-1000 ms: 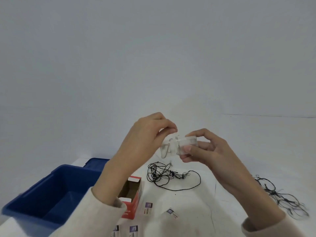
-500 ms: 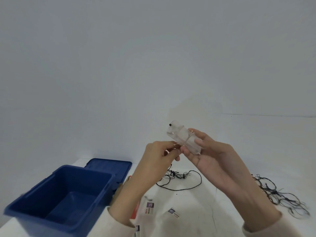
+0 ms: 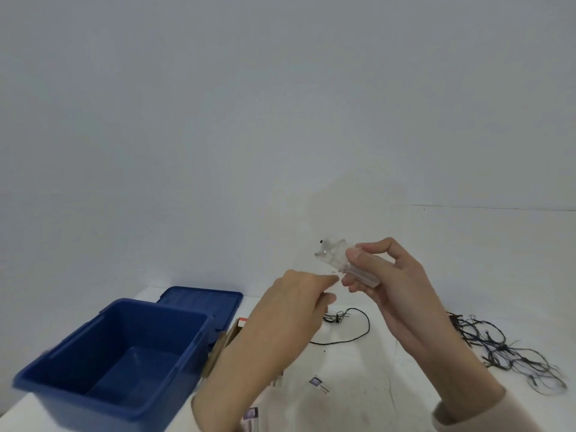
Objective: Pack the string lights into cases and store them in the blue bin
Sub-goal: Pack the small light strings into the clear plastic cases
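Note:
My right hand (image 3: 396,275) grips a clear plastic battery case (image 3: 338,258), tilted with its end pointing up and left, above the table. My left hand (image 3: 296,304) sits just below and left of the case, thumb and forefinger pinched together as if on the thin wire; the wire there is barely visible. A black string light (image 3: 349,325) lies looped on the table behind my left hand. The open blue bin (image 3: 156,308) stands at the lower left with nothing inside. A second tangle of black string lights (image 3: 498,347) lies at the right.
The bin's blue lid (image 3: 199,299) lies flat behind the bin. A red and white carton (image 3: 240,323) is mostly hidden by my left forearm. Small printed cards (image 3: 319,383) lie on the white table near its front edge. A plain wall rises behind.
My right hand has tilted the clear case and raised it slightly. My left hand has dropped from beside the case to just below it, fingers pinched.

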The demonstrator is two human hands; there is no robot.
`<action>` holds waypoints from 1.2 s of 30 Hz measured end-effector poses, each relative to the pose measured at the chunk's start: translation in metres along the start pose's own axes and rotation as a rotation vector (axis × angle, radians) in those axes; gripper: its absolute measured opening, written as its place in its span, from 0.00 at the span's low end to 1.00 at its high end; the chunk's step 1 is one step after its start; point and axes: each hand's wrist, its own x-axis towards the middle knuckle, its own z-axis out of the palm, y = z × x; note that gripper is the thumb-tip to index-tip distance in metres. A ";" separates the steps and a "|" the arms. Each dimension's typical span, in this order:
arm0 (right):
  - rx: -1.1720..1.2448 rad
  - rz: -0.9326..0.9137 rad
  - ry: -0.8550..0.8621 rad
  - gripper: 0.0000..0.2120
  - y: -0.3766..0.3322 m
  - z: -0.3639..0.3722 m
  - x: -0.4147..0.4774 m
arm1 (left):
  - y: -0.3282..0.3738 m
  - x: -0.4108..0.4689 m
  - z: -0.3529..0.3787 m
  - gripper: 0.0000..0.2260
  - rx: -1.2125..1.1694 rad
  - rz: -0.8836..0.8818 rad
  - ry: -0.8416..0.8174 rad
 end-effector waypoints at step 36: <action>-0.399 -0.238 0.027 0.08 0.039 -0.011 -0.014 | 0.001 -0.021 0.019 0.10 0.025 -0.064 0.140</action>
